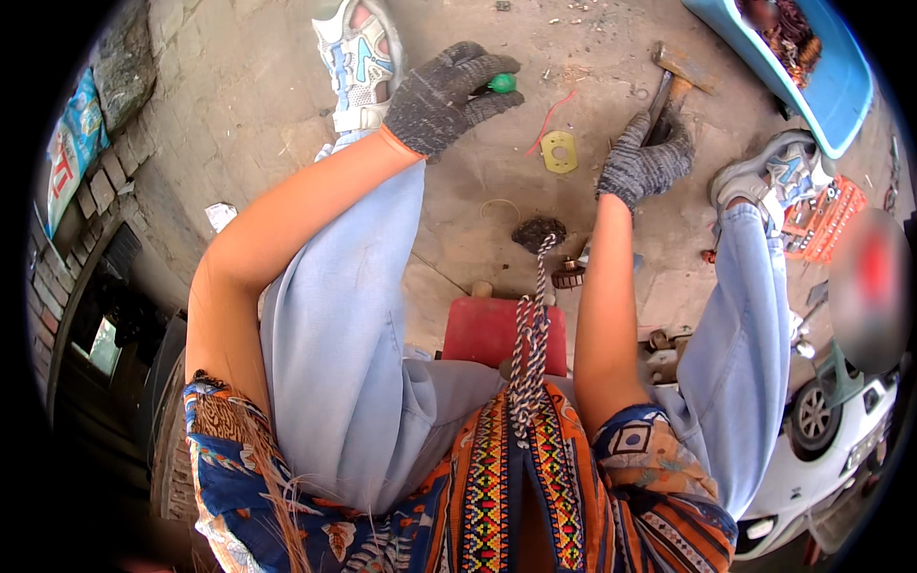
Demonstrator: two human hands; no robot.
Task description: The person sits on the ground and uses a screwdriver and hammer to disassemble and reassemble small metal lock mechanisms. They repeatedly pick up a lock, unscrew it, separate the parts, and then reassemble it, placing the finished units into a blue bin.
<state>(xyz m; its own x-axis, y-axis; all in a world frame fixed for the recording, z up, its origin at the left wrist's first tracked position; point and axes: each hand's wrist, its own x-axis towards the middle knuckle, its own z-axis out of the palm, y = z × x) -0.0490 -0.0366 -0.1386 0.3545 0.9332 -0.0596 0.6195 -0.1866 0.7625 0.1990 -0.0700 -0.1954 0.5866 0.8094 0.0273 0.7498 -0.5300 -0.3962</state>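
My left hand [449, 100], in a dark grey knitted glove, is closed with a small round green object [502, 83] between thumb and fingers. I cannot make out its exact kind. In a matching glove, my right hand [648, 160] wraps round the handle of a hammer [684, 69] with a rusty head. A dark metal piece [659, 98] runs alongside the handle at the same hand. Between my hands, a flat yellow plate [559, 152] with a central hole lies on the ground, and a thin red strip [551, 124] is beside it.
A blue tub [821, 105] with coppery scrap stands at the far right. An orange tool case [831, 220] is by my right shoe [774, 177]. A red seat [468, 329] and a dark lump [537, 234] are between my legs. A white car [821, 477] is at lower right.
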